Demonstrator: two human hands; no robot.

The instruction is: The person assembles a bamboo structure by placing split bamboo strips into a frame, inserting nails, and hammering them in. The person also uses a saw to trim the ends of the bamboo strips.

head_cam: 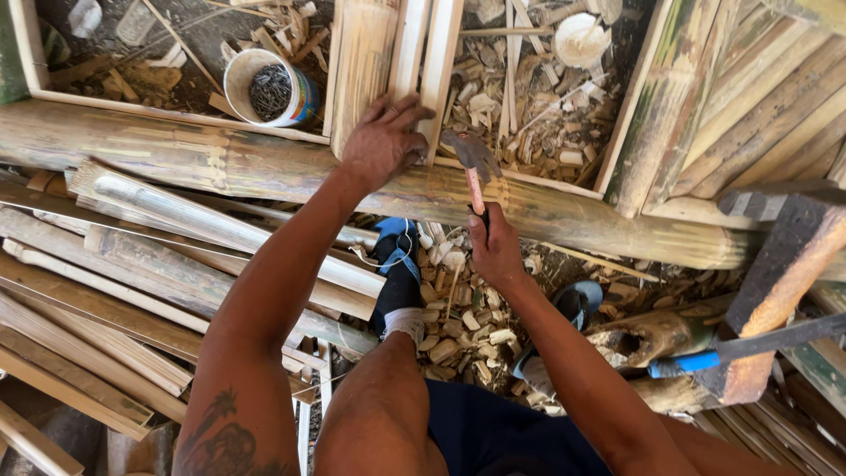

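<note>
My left hand [381, 141] presses flat on the lower ends of two pale bamboo slats [425, 53] where they meet a thick horizontal bamboo pole [220, 163]. My right hand [493, 247] grips the reddish handle of a hammer [474, 163], whose dark metal head sits just right of my left hand, at the slat ends on the pole. A white tub of nails [269, 86] stands on the ground behind the pole, left of the slats.
Split bamboo strips [132, 264] lie piled at the left. Wood chips and offcuts [520, 97] litter the ground. Bamboo slats [705, 97] lean at the right. A dark block with a blue-handled tool [758, 291] sits at the right. My feet wear blue sandals [394, 256].
</note>
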